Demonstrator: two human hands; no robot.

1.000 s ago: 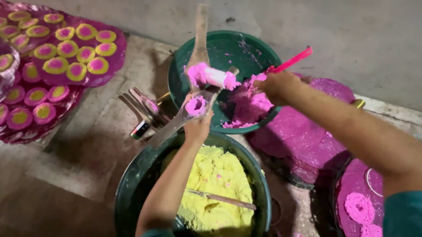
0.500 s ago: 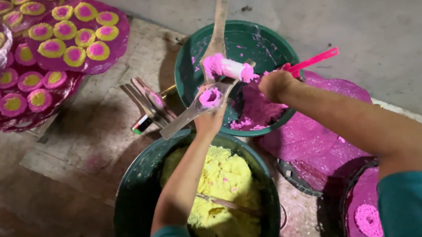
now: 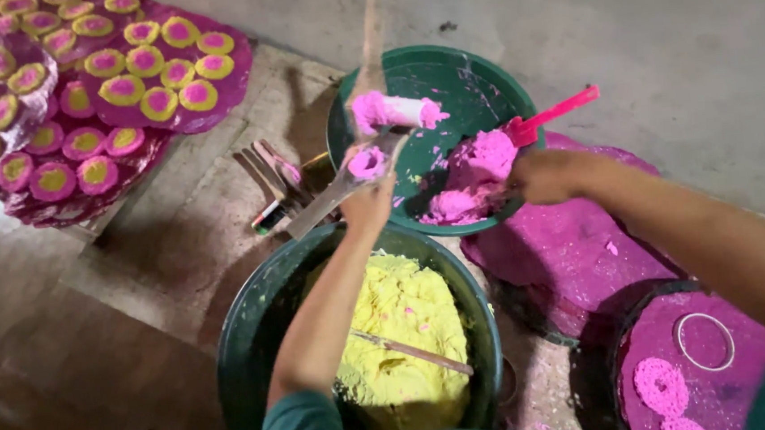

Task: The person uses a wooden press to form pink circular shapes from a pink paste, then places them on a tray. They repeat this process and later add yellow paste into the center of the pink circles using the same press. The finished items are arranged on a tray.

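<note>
Here the left hand had its fingers closed around a flat wooden mould bearing pink paste, above the green basin, while the right hand gripped a pink scoop over the pink paste.

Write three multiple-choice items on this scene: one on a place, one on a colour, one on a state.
1. Where does the thin stick lie?
A. on the yellow dough in the near bucket
B. on the bare floor
C. in the pink bowl

2. What colour is the spatula in the right hand?
A. green
B. pink
C. yellow

3. How is the ring mould held by the left hand?
A. empty
B. filled with yellow dough
C. filled with pink dough

Answers:
1 A, the stick rests across the yellow dough in the bucket.
2 B, its handle sticks out pink over the green bowl.
3 C, pink dough fills its round opening.
</note>
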